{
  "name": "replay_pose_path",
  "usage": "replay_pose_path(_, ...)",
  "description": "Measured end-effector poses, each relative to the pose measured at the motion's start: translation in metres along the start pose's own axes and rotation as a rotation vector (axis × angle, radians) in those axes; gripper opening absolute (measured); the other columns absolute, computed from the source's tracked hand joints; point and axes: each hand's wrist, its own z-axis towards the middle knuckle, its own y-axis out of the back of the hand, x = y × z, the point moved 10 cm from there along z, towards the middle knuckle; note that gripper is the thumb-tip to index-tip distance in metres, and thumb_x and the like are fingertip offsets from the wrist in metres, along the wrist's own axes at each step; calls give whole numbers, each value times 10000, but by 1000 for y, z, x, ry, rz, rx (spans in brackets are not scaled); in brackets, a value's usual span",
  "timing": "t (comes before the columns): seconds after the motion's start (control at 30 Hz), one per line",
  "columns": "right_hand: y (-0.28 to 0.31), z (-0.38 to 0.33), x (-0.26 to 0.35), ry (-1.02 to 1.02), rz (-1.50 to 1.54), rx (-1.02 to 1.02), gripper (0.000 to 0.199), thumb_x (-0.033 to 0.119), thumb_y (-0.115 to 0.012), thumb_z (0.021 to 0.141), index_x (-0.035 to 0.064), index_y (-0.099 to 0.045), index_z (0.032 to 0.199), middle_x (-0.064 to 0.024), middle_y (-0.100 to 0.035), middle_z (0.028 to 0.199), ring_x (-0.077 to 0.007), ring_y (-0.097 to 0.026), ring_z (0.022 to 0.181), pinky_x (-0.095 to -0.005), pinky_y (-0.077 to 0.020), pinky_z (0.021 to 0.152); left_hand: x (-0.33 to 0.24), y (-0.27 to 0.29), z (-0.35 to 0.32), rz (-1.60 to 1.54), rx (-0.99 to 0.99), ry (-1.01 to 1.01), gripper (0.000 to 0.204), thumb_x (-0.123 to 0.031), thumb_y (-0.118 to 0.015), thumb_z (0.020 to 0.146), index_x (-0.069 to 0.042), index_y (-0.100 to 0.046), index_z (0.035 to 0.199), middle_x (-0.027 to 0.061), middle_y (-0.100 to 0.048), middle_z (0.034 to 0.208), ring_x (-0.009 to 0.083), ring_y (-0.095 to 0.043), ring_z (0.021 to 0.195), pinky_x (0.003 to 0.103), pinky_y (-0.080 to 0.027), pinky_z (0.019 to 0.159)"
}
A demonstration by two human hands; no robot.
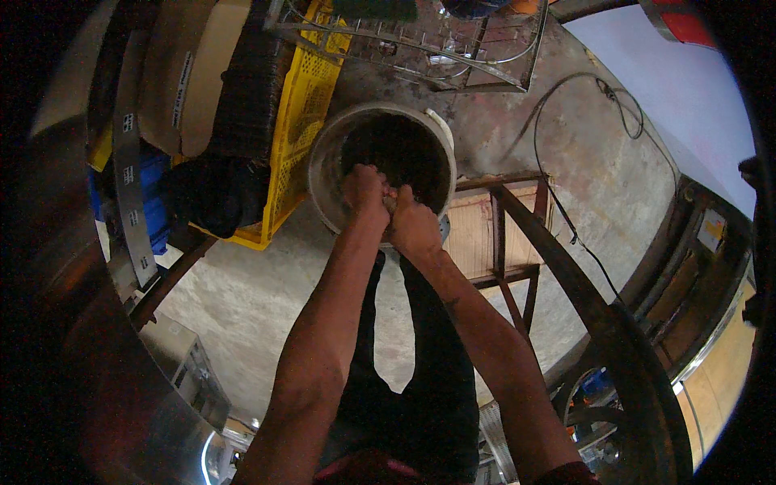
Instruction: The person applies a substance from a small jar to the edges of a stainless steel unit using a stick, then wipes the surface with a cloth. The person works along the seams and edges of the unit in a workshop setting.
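Observation:
Below me on the floor stands a round, light-coloured bucket (321, 174) with dark contents or a dark inside. Both my arms reach down over its near rim. My left hand (369, 187) is closed, its fingers curled inward above the bucket's mouth. Close against it on the right, my right hand (415, 222) is closed too. Between them shows a bit of something small and pale, mostly hidden by the fingers; its kind I cannot make out. A white handle or strip (440, 128) lies along the bucket's upper right rim.
Left of the bucket is a yellow perforated crate (301, 113), with cardboard (202, 81) beyond it. A metal wire rack (485, 61) lies ahead. To the right are a rusty metal frame (517, 210) and a black cable (558, 194) across the concrete floor (259, 299).

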Motion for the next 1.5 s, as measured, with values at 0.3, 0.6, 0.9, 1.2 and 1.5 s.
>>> replay_pose_path(0.3,-1,0,8,60,-6,42,514,303,-733,976,-44,-573,1319,-347,-763,1033,-499,-774,996,-564,-650,849,6,-1,9,9,103,-46,300,-310,-539,1143,-61,-675,1046,92,-661,845,207,-621,678,378,-540,630)
replay_pose_path(0.6,-23,-62,35,-432,1659,717,432,200,-772,995,-9,-670,1359,-167,-792,1119,-268,-778,869,-374,-616,670,-41,-59,-110,75,1051,45,410,-495,-622,1132,-107,-673,1008,101,-768,1124,183,-720,1028,375,-586,938)
replay_pose_path(0.9,-24,-72,42,-372,1613,775,179,251,-671,1081,79,-622,1086,43,-502,698,-39,-386,479,-230,-257,402,-27,-82,-132,256,1280,199,300,-350,-589,1172,-84,-668,1059,11,-563,789,138,-585,727,334,-527,671)
replay_pose_path(1.2,7,-18,-2,-47,617,-146,453,195,-750,942,-20,-600,1311,-291,-761,1039,-472,-757,1010,-509,-599,851,-48,-80,-51,601,391,-878,228,-182,-569,1117,-17,-707,1191,111,-618,739,229,-577,499,378,-504,516)
replay_pose_path(1.5,-3,-7,-6,-119,210,-2,663,220,-857,870,-78,-523,1359,-348,-748,1119,-556,-738,1037,-613,-612,896,-10,-18,-11,34,99,-168,226,-47,-521,1003,15,-681,1150,126,-575,724,234,-554,507,418,-445,459)
